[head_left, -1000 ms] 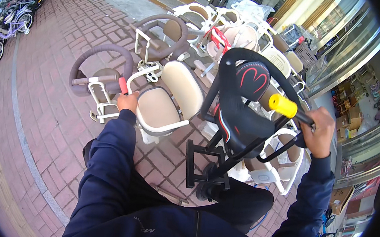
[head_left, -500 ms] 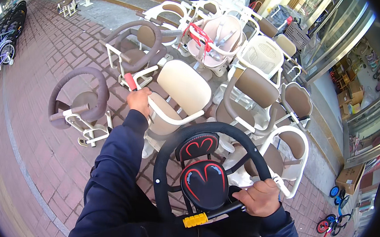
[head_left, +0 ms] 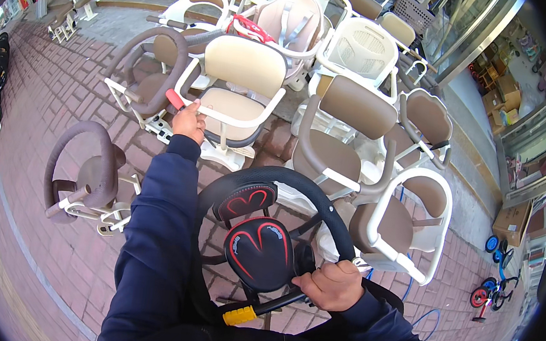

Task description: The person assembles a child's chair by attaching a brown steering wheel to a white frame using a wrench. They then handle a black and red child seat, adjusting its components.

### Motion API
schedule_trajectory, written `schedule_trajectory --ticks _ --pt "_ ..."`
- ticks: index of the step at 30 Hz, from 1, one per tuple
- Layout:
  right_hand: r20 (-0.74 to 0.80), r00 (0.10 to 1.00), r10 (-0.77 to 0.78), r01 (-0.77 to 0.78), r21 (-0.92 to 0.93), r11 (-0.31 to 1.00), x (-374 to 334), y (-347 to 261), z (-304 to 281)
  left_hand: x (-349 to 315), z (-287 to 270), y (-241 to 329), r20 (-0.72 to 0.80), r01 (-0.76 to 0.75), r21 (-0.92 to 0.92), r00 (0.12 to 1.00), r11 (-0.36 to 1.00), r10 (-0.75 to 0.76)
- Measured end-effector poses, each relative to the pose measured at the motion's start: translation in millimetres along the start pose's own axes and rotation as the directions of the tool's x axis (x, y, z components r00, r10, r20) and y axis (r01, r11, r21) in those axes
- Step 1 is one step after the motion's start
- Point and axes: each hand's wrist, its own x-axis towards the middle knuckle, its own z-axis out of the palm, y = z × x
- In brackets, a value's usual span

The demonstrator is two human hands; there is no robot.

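Observation:
My left hand (head_left: 188, 123) is closed round a thin tool with a red handle (head_left: 174, 99); its dark shaft shows below my fingers. That hand is against the front rail of a cream child bike seat (head_left: 244, 64) with a beige cushion. My right hand (head_left: 333, 285) grips the dark crossbar of a black child bike seat (head_left: 259, 252) close to my body. Red curves mark its backrest and cushion. A padded black ring (head_left: 314, 191) surrounds it, and the bar's other end carries a yellow grip (head_left: 240, 315).
Several brown and white child seats stand ahead, including a brown one (head_left: 359, 106) and a white-framed one (head_left: 425, 273). A lone brown seat (head_left: 96, 175) is on the brick paving at left. Small bikes (head_left: 500, 274) stand at right, by a cardboard box (head_left: 513, 216).
The cream seat has moved away from me, toward the other seats, with my left hand at its rail. The black seat has shifted left in view, still gripped by my right hand.

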Motion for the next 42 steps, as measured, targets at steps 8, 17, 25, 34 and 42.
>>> schedule_trajectory --ticks 8,17,25,34,42 --pt "0.138 0.979 0.15 -0.169 0.14 0.976 -5.9 -41.0 46.7 -80.8 -24.5 36.7 0.144 -0.194 0.657 0.981 0.728 0.131" --pt "0.409 0.892 0.194 -0.315 0.253 0.915 -18.9 -88.6 41.1 -300.1 -39.1 88.1 0.573 -0.432 0.784 0.779 0.447 -0.252" --pt "0.524 0.783 0.336 -0.617 0.58 0.532 -30.5 -106.1 20.8 -411.9 -79.4 13.7 0.713 -0.691 0.683 0.563 0.235 -0.418" --pt "0.18 0.832 0.525 -0.287 0.949 0.13 -1.8 -106.1 25.0 -443.5 -98.1 -31.4 0.732 -0.692 0.682 0.644 0.238 -0.224" --pt "0.172 0.814 0.556 -0.377 0.883 0.279 -2.1 -50.6 -23.9 -453.5 -147.8 -47.0 0.623 -0.776 0.549 0.627 -0.31 -0.468"
